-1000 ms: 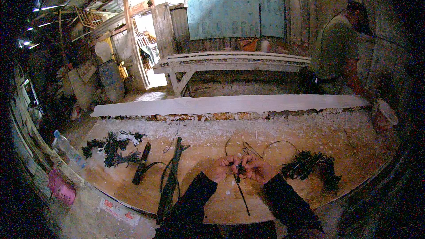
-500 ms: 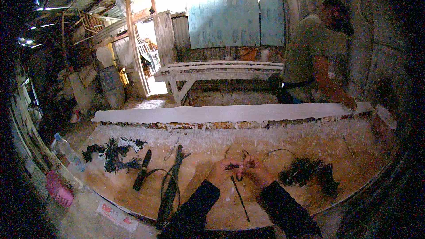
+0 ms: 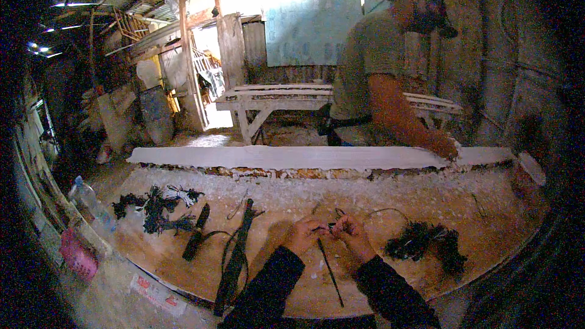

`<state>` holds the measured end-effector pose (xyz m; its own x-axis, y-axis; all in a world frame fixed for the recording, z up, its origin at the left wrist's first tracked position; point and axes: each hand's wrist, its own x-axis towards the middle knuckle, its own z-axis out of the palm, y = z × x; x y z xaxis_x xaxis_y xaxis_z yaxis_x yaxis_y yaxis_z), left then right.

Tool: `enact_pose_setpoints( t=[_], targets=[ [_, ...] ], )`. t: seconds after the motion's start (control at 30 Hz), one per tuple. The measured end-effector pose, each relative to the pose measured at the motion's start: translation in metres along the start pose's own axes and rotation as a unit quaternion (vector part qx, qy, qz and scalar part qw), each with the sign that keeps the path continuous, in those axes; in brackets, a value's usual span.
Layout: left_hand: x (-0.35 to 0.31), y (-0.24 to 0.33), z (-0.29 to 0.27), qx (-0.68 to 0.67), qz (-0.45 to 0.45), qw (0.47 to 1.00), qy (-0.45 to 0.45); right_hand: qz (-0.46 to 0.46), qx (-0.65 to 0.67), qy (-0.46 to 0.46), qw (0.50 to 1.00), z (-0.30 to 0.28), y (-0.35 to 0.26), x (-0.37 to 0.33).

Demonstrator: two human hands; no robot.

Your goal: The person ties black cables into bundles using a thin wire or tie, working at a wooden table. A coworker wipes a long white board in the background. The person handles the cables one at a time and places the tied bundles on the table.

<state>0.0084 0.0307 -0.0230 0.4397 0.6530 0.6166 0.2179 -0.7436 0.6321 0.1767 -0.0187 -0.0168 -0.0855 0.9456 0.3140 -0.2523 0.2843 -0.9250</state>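
My left hand [image 3: 301, 236] and my right hand [image 3: 353, 235] meet above the brown tabletop, fingers pinched round a thin dark strip. From between them a narrow dark length [image 3: 329, 271] slants down toward my body. A small dark piece shows between the fingertips; its exact shape is too small to make out. Left of my hands lies a long dark strip of material [image 3: 233, 262] with a loop, beside a dark, knife-like tool [image 3: 195, 234]. To the right rests a tangled bunch of dark strips [image 3: 420, 242].
Dark and white strips [image 3: 161, 210] lie at the table's left. A long white-coated slab [image 3: 274, 157] runs along the far edge, where a co-worker [image 3: 372, 79] leans with one hand on it. A clear bottle [image 3: 90, 204] and a pink object [image 3: 78, 256] are at the left.
The co-worker has moved left and leans further over the slab, the hand sliding left along it. My fingers have shifted slightly on the dark strip.
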Motion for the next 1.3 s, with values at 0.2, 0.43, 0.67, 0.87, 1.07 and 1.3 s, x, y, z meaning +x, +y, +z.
enact_pose_setpoints(
  t=[0.2, 0.43, 0.67, 0.87, 1.07, 1.3],
  targets=[
    [0.002, 0.003, -0.001, -0.073, -0.020, 0.996, 0.053, -0.019, -0.036, 0.013, 0.999, 0.005, -0.002, -0.004],
    [0.005, 0.002, -0.013, 0.127, 0.079, 0.988, 0.023, -0.004, -0.032, -0.019, 0.999, 0.011, -0.009, -0.009],
    [0.003, -0.002, -0.004, 0.057, 0.013, 0.996, 0.066, 0.015, -0.003, -0.009, 1.000, 0.010, -0.011, -0.009],
    [0.000, -0.004, -0.003, -0.216, -0.175, 0.959, 0.056, 0.061, -0.019, 0.024, 0.998, 0.021, -0.020, -0.012],
    [-0.001, -0.013, -0.003, -0.341, -0.224, 0.910, 0.070, 0.102, -0.077, 0.034, 0.991, 0.023, -0.016, -0.015],
    [0.009, -0.021, 0.007, -0.510, -0.218, 0.828, -0.084, 0.064, -0.014, 0.069, 0.995, 0.026, -0.026, -0.015]
  ],
)
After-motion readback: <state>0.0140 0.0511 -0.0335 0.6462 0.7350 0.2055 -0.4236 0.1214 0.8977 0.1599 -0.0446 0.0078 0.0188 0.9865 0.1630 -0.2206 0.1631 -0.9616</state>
